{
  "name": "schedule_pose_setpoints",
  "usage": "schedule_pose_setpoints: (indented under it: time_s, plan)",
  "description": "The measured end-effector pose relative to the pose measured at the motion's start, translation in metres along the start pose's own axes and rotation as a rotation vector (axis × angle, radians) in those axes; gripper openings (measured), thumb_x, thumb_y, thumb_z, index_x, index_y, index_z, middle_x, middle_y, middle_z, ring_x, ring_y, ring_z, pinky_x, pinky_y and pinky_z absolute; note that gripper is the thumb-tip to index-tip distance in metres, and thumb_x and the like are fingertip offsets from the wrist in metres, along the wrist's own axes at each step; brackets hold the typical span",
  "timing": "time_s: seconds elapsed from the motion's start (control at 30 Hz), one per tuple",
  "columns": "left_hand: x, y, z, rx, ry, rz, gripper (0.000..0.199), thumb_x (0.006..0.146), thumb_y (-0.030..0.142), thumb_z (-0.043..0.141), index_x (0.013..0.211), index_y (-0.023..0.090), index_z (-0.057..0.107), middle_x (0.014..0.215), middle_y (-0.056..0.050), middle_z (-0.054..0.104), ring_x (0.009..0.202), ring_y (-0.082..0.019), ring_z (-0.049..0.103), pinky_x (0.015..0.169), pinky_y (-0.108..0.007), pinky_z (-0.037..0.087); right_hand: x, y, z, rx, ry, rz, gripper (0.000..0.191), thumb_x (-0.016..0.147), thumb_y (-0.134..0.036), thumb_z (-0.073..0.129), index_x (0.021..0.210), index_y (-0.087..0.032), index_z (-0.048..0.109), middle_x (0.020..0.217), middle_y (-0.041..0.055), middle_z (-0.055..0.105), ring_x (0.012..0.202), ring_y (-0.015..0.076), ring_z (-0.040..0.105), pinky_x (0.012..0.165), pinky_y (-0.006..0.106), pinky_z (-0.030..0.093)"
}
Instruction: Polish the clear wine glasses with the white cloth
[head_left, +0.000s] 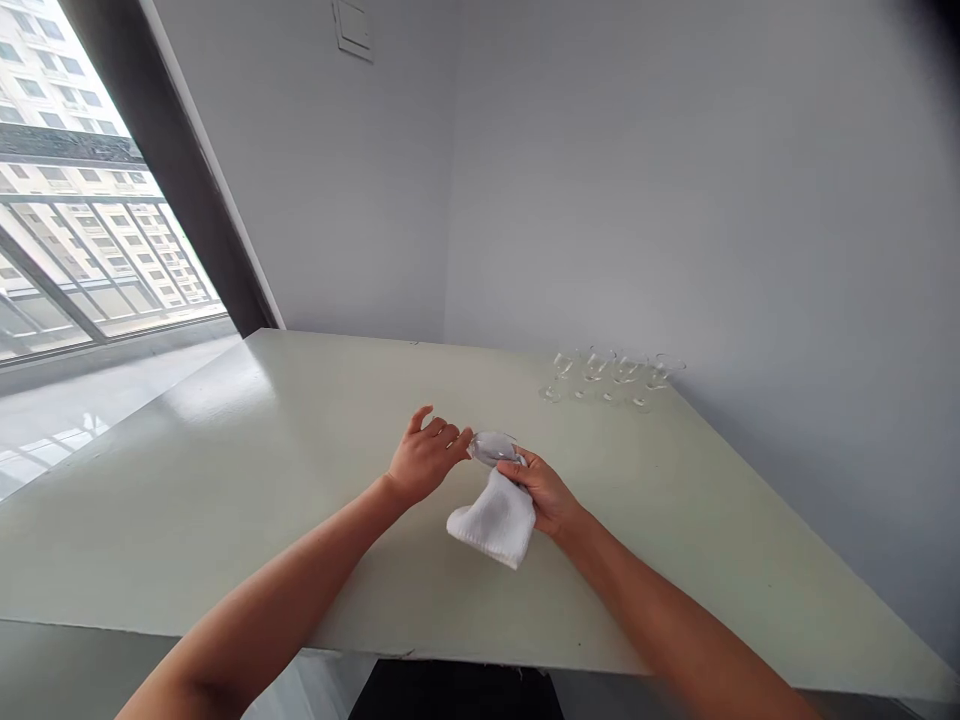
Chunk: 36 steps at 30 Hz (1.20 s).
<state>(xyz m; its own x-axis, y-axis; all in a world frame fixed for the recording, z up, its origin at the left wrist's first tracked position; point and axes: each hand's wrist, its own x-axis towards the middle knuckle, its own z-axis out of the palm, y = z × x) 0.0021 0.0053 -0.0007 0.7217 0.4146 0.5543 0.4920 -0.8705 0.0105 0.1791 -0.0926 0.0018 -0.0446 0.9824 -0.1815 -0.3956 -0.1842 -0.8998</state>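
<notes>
A clear wine glass (pixel 493 447) is held on its side above the table, between my two hands. My left hand (pixel 427 458) is at its left end, with the thumb side and fingertips closed on the edge and the outer finger raised. My right hand (pixel 546 492) grips a white cloth (pixel 493 522) against the glass's right end, thumb on top. The cloth hangs down below the glass, toward me. Cloth and fingers hide the right part of the glass.
Several clear stemmed glasses (pixel 595 368) stand grouped at the table's back right, close to the wall (pixel 637 180). The pale table (pixel 300 540) ends in a near edge in front of me, above a black object (pixel 457 692). A window (pixel 97 200) is on the left.
</notes>
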Motion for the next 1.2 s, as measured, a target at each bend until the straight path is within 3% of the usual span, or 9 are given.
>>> schedule_pose_setpoints:
  time_s: [0.2, 0.33, 0.43, 0.57, 0.73, 0.93, 1.03, 1.13, 1.2]
  plan:
    - [0.002, -0.008, -0.011, -0.565, -0.432, -0.127, 0.038, 0.082, 0.051, 0.041, 0.077, 0.02, 0.063, 0.061, -0.001, 0.057, 0.059, -0.012, 0.051, 0.063, -0.025, 0.038, -0.012, -0.004, -0.005, -0.641, -0.15, -0.209, 0.029, 0.068, -0.028, 0.066, 0.097, -0.021, 0.065, 0.076, -0.0013, 0.06, 0.068, 0.0134, 0.051, 0.062, 0.024, 0.039]
    - [0.005, -0.008, -0.021, -0.825, -0.771, -0.193, 0.045, 0.078, 0.056, 0.042, 0.067, 0.018, 0.063, 0.059, -0.001, 0.058, 0.054, -0.012, 0.05, 0.052, -0.022, 0.037, -0.009, -0.003, -0.012, -0.58, -0.271, -0.125, 0.022, 0.065, -0.029, 0.069, 0.084, -0.018, 0.067, 0.071, -0.0018, 0.059, 0.065, 0.013, 0.051, 0.06, 0.024, 0.038]
    - [0.005, 0.0, -0.022, -0.534, -0.42, -0.188, 0.032, 0.081, 0.047, 0.046, 0.089, 0.022, 0.064, 0.083, -0.005, 0.065, 0.079, -0.018, 0.056, 0.072, -0.031, 0.042, -0.002, 0.0, -0.014, -0.274, -0.099, -0.037, 0.027, 0.061, -0.029, 0.073, 0.084, -0.017, 0.065, 0.067, -0.0018, 0.058, 0.06, 0.0117, 0.052, 0.057, 0.023, 0.039]
    - [0.004, 0.013, -0.016, -0.128, -0.054, -0.042, 0.023, 0.084, 0.029, 0.046, 0.104, 0.025, 0.058, 0.09, -0.006, 0.064, 0.101, -0.021, 0.05, 0.1, -0.048, 0.019, 0.004, 0.003, -0.009, 0.095, 0.017, 0.02, 0.03, 0.064, -0.032, 0.071, 0.089, -0.018, 0.063, 0.074, 0.001, 0.06, 0.066, 0.0131, 0.055, 0.063, 0.026, 0.043]
    - [0.002, 0.004, -0.014, -0.233, -0.117, -0.104, 0.027, 0.085, 0.039, 0.041, 0.083, 0.023, 0.063, 0.064, -0.002, 0.06, 0.071, -0.014, 0.053, 0.093, -0.039, 0.029, -0.006, -0.004, -0.007, -0.168, -0.101, -0.075, 0.031, 0.066, -0.033, 0.069, 0.092, -0.018, 0.064, 0.072, -0.0006, 0.059, 0.062, 0.0107, 0.051, 0.059, 0.022, 0.039]
    - [0.004, -0.004, -0.017, -0.808, -0.715, -0.25, 0.049, 0.081, 0.056, 0.035, 0.074, 0.018, 0.064, 0.058, -0.001, 0.056, 0.052, -0.011, 0.047, 0.051, -0.023, 0.037, -0.013, -0.016, -0.017, -0.601, -0.249, -0.122, 0.023, 0.065, -0.031, 0.068, 0.084, -0.019, 0.068, 0.074, -0.0007, 0.061, 0.067, 0.0138, 0.052, 0.059, 0.024, 0.038]
    - [0.004, 0.007, -0.017, -0.56, -0.432, -0.232, 0.037, 0.084, 0.046, 0.038, 0.092, 0.021, 0.063, 0.078, -0.004, 0.064, 0.073, -0.016, 0.055, 0.07, -0.03, 0.042, -0.006, -0.012, -0.017, -0.339, -0.132, -0.063, 0.029, 0.06, -0.031, 0.072, 0.084, -0.016, 0.066, 0.066, -0.0014, 0.058, 0.057, 0.0113, 0.05, 0.054, 0.022, 0.038]
    - [0.003, 0.017, -0.016, -0.211, -0.108, -0.091, 0.027, 0.086, 0.031, 0.042, 0.107, 0.025, 0.057, 0.086, -0.005, 0.064, 0.094, -0.02, 0.053, 0.097, -0.046, 0.025, -0.001, -0.007, -0.012, -0.015, -0.01, 0.003, 0.033, 0.06, -0.032, 0.073, 0.087, -0.016, 0.064, 0.065, -0.0005, 0.057, 0.057, 0.0113, 0.051, 0.054, 0.023, 0.04]
    - [0.003, 0.017, -0.016, -0.127, -0.061, -0.039, 0.025, 0.086, 0.028, 0.042, 0.104, 0.026, 0.058, 0.079, -0.004, 0.064, 0.09, -0.019, 0.055, 0.101, -0.049, 0.017, -0.001, -0.006, -0.008, 0.065, -0.014, 0.017, 0.033, 0.062, -0.034, 0.071, 0.088, -0.016, 0.063, 0.067, 0.0005, 0.057, 0.059, 0.0117, 0.052, 0.056, 0.023, 0.041]
